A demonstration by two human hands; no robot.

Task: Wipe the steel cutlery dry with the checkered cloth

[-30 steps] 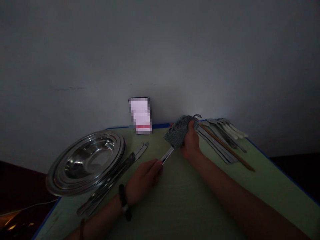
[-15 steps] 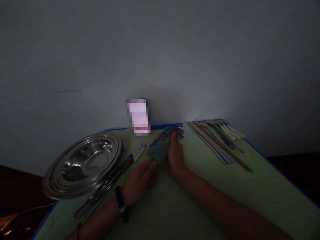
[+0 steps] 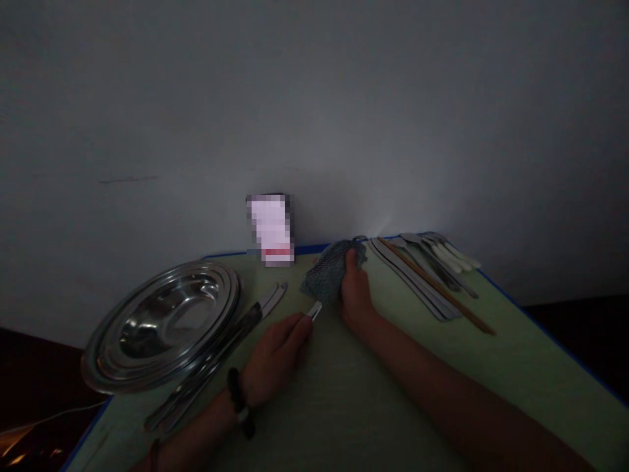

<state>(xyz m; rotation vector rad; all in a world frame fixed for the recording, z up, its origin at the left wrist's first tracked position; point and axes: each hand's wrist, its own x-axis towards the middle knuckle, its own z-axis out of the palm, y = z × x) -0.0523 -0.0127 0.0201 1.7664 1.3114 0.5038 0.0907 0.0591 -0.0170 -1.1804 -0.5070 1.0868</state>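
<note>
My left hand (image 3: pixel 282 347) is closed around a shiny metal piece of cutlery (image 3: pixel 315 311); only a short stretch shows beyond the fingers, so its kind is unclear. That stretch runs up to the lower edge of a grey patterned cloth (image 3: pixel 327 270). My right hand (image 3: pixel 358 292) grips this cloth, thumb on top, and the folds hide whatever lies inside. To the left of my left hand, several table knives (image 3: pixel 221 351) lie side by side. A row of cutlery, with flat metal pieces (image 3: pixel 417 282) and brown chopsticks (image 3: pixel 442 288), spreads right of my right hand.
Stacked steel plates or basins (image 3: pixel 162 321) stand at the table's left. A phone (image 3: pixel 271 229) with a blurred screen leans on the wall (image 3: pixel 417 118). Spoons and white-handled cutlery (image 3: pixel 447 254) lie at the far right. The green table (image 3: pixel 319 406) has a blue edge.
My right hand and the cloth have shifted right and slightly up, away from my left hand. A metal end now shows between the left fingers and the cloth.
</note>
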